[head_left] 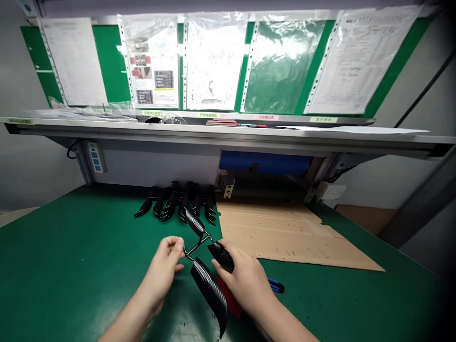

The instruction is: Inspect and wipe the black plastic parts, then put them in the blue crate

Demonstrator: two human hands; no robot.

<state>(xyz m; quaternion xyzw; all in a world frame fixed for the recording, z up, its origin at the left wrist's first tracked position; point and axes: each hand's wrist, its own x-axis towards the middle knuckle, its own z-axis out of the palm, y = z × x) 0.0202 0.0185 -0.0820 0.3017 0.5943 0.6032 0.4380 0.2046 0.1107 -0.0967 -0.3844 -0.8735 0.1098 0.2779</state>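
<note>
My left hand (pixel 164 268) pinches the metal wire frame (pixel 195 247) of a black ribbed assembly, fingers closed on the wire near its bend. My right hand (pixel 245 280) grips a black ribbed curved piece (pixel 221 255) attached to the same wire. Another black blade-shaped piece (pixel 210 289) hangs below between my hands, and a third (pixel 194 221) points up and away. Something red (pixel 230 297) shows under my right hand.
A row of several similar black ribbed pieces (pixel 178 202) lies at the back of the green mat (pixel 71 266). A sheet of brown cardboard (pixel 285 232) lies to the right. A blue pen-like item (pixel 276 285) rests by my right wrist. A shelf (pixel 228 130) and document board stand behind.
</note>
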